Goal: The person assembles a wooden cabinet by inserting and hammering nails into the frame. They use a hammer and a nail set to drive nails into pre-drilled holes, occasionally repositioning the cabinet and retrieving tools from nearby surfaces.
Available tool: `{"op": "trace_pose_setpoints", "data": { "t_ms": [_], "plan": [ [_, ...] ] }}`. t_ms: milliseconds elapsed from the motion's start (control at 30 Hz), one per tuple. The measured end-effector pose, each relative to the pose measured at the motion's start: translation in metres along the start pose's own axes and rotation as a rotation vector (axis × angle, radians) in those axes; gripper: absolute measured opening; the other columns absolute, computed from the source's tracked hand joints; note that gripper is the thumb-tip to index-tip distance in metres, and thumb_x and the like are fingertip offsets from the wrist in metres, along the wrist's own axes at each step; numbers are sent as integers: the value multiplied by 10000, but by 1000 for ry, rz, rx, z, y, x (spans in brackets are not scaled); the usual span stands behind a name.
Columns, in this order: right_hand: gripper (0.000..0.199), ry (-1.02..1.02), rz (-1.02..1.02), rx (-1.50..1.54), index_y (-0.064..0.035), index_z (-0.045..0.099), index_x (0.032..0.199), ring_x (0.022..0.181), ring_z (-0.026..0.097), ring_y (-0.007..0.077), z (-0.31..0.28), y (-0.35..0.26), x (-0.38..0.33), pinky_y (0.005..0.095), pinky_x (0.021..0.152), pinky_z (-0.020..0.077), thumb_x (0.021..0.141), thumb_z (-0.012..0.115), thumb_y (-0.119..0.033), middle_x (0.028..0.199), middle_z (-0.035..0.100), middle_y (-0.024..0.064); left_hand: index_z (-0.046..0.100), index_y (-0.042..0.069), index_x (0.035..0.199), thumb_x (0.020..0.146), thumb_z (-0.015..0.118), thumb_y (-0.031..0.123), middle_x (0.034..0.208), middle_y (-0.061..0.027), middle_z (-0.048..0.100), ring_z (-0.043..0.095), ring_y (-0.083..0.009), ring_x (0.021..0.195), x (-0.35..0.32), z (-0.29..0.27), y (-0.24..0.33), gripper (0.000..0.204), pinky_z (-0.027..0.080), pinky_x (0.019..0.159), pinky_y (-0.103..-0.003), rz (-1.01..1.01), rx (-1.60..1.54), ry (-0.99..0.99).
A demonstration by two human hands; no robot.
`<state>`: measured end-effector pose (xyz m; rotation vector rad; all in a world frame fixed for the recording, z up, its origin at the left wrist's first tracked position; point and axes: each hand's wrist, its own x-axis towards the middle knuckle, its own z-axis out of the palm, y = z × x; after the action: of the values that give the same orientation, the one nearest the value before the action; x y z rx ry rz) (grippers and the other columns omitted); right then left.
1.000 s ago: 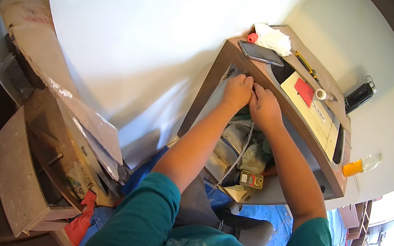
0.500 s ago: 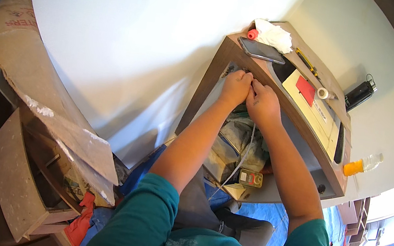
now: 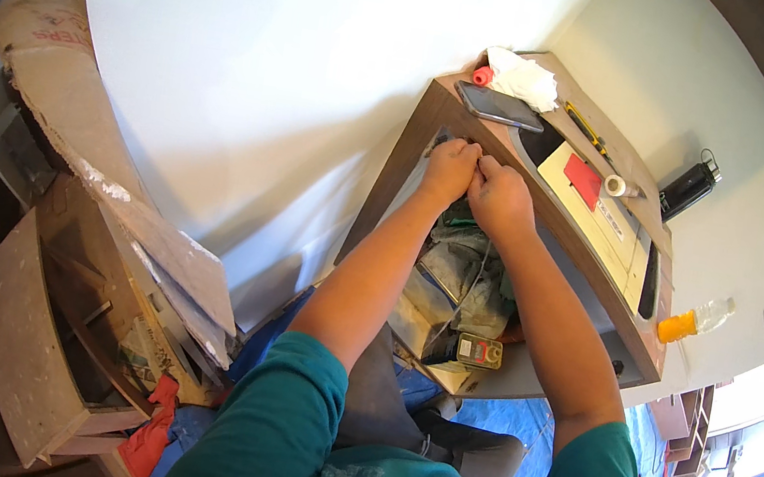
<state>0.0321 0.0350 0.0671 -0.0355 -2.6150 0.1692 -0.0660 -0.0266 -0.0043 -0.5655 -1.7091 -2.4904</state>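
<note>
My left hand (image 3: 451,170) and my right hand (image 3: 500,197) are together, knuckles nearly touching, just under the front top edge of a wooden cabinet (image 3: 413,160). Both sets of fingers are closed in a pinch; whatever lies between them is hidden. A thin pale cord (image 3: 471,290) hangs below my right hand, and its upper end disappears behind that wrist. Dark metal fittings show on the inner side panel beside my left hand. Beneath my forearms, crumpled grey-green cloth (image 3: 459,249) and a small yellowish tin (image 3: 480,352) sit inside the cabinet.
On the cabinet top are a phone (image 3: 498,106), white cloth (image 3: 521,80), yellow-black utility knife (image 3: 588,128), red card (image 3: 582,181), tape roll (image 3: 616,186) and black flask (image 3: 690,190). An orange drink bottle (image 3: 695,321) stands at right. Cardboard (image 3: 95,125) and a wooden drawer (image 3: 27,335) occupy the left.
My hands stay close together and have shifted slightly left and down in the picture. The cabinet and its things shift a little the same way as the view moves.
</note>
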Motion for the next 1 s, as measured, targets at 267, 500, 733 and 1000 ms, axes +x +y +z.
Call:
{"op": "trace_pose_setpoints", "data": {
  "t_ms": [267,500,733,1000],
  "plan": [
    [206,-41,38,-21,-55,642,939,835,661,454,-2,-6,6,551,753,524,940,543,-235,825,663,268,615,-69,739,866,588,224,728,-195,635,575,-288,664,10,2,-14,321,451,671,-419,-67,-172,-10],
    [208,-60,42,2,-57,639,966,844,662,460,-3,-8,9,564,764,522,955,523,-229,848,667,275,620,-71,752,891,574,258,784,-215,656,604,-332,718,12,1,-13,360,453,699,-443,-86,-170,-53],
    [208,39,-47,31,-48,620,965,794,636,470,11,10,-3,552,724,512,969,547,-242,813,638,280,620,-67,816,950,505,313,842,-275,640,610,-429,793,-5,-7,8,419,458,750,-490,88,222,-46],
    [193,105,-133,118,-40,616,948,778,625,462,10,17,-7,550,716,500,967,570,-227,803,631,261,627,-68,798,955,536,295,830,-299,640,627,-458,802,-15,-8,21,406,482,735,-493,114,273,-22]
  ]
}}
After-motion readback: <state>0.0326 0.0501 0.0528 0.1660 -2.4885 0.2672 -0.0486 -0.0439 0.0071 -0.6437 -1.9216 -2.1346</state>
